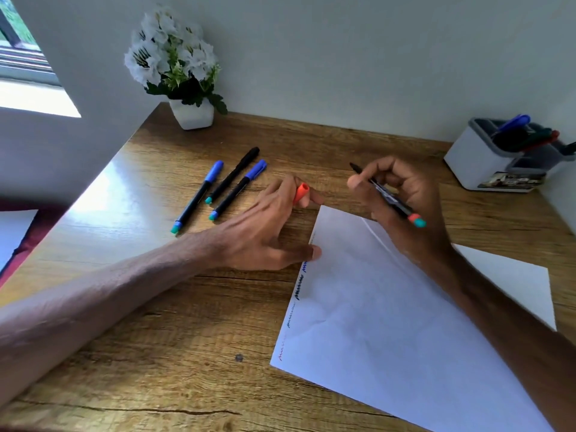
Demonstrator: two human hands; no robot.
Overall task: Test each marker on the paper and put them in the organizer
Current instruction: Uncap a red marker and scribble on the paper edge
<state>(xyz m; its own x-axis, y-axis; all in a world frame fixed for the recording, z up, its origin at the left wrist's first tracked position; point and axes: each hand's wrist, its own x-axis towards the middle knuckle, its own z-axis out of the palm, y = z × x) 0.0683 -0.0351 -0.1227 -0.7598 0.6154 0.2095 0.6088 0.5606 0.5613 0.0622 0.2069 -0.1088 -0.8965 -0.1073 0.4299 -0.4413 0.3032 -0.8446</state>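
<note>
Marker out of its cap, held over the table

The paper [389, 322] is nearest. It is white, thin and flat, with soft creases in it. It lies at a slant on the brown wood table [156, 353], which has dark grain lines and a shiny patch. Little squiggles [297, 286] in red, black and blue run down the paper's left edge.

The left hand [268, 226] lies low over the table just left of the paper. Its thumb touches the paper's edge. Two of its fingers pinch a small orange cap [301, 192], round like a tube.

The right hand [402, 198] is above the paper's far corner. Its fingers curl round the marker [386, 194] and grip it. The marker is long, thin and dark, with an orange ring and a teal end near the wrist. Its bare dark tip points up and away, off the paper.

Three markers [233, 182] lie side by side on the table, to the left past the left hand. Two have blue caps, one has a black cap, and all have teal ends.

The organizer [477, 160] stands far right by the wall. It is a white box with a grey rim and a few slots. Some pens [514, 132] lean in it, one with a blue cap.

White flowers [173, 54] with green leaves sit in a small white pot [191, 115] at the far left corner.
</note>
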